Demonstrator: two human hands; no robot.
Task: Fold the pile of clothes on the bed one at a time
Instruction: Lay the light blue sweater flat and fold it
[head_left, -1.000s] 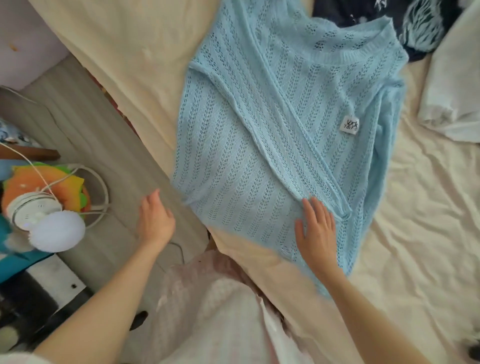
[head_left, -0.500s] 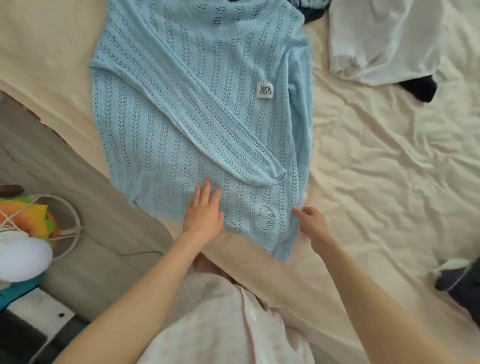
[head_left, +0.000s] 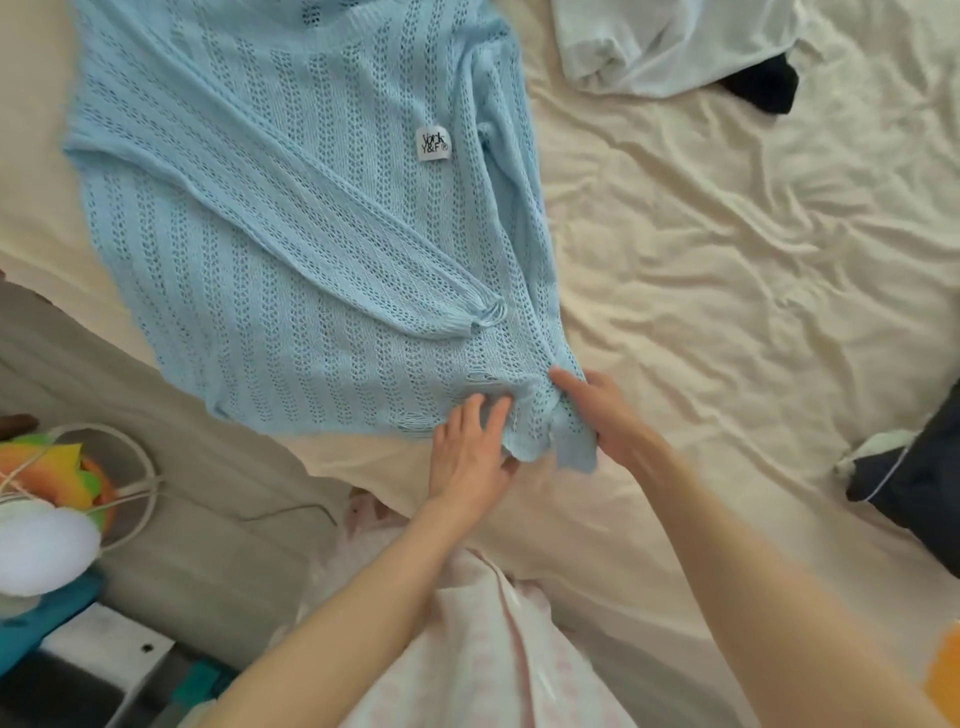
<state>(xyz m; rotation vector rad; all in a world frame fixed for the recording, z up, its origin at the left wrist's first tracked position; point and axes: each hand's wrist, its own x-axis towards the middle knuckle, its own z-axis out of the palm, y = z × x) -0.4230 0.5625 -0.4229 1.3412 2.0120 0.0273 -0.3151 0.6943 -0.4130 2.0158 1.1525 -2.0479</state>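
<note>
Your right hand pinches the blue knit sweater's hem corner on the bed; your left hand presses flat, fingers straight. It's soft, stretchy, snag-prone: grip hem corners.

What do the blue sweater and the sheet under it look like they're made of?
Blue sweater: soft open knit, likely cotton or acrylic yarn, matte; rows of eyelet holes and ribbed hems show it. Bed sheet: thin, smooth woven cloth, cream, with a slight sheen; it lies in fine, sharp creases. The exact fibre of either cannot be told.

Pale pink garment (checked), bare forearms
</note>
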